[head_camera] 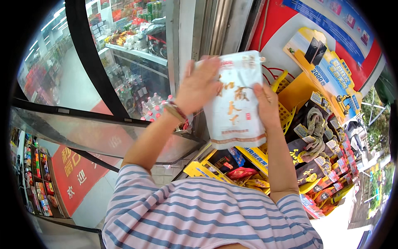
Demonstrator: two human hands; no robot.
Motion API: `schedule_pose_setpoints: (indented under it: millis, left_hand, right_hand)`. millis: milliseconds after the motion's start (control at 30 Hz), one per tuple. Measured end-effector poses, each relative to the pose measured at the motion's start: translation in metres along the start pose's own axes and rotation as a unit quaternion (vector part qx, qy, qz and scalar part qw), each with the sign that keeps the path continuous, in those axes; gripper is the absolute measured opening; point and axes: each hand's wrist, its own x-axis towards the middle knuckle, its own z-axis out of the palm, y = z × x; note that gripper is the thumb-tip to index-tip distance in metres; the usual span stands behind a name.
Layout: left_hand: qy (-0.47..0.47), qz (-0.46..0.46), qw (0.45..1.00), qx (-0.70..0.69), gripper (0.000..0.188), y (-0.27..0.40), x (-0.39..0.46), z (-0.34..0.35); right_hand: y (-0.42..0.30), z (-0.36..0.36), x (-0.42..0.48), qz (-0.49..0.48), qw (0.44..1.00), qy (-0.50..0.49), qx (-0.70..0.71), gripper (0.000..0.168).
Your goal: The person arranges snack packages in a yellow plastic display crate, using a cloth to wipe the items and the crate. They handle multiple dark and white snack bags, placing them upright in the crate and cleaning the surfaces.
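A white plastic bag (236, 133) with gold and red printing is held up before my chest, in the middle of the view. My right hand (268, 107) grips its right edge, thumb on the printed front and the other fingers out of sight behind. Over the bag's upper left side lies my left hand (199, 88), blurred, with its fingers stretched out and the thumb apart. The bag's left edge is partly hidden by that hand. A beaded band (175, 112) circles my left wrist.
Right of the bag, a yellow perforated plastic basket (287, 116) stands by rows of dark bags (306, 174). A twisted grey cloth (314, 133) lies on them. Below, a yellow display box (199, 169) holds packets. A black-framed glass door (93, 74) is at left, with bottles (152, 109) behind glass.
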Motion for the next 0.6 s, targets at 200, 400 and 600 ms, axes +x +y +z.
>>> schedule_pose_setpoints:
  millis: [200,400,600]
  left_hand:
    - [0.082,-0.195,0.977,0.023,0.049,-0.064,-0.036,-0.005]
    - [0.034,0.095,0.985,-0.142,0.055,0.073,0.020,-0.031]
    - [-0.077,-0.122,0.988,0.063,0.050,-0.043,-0.041,0.026]
  right_hand:
    - [0.016,-0.020,0.009,-0.051,0.996,0.003,-0.079,0.031]
    - [0.032,0.013,0.001,-0.171,0.984,-0.034,-0.027,0.027]
    - [0.007,-0.022,-0.008,-0.035,0.999,-0.011,0.000,0.028]
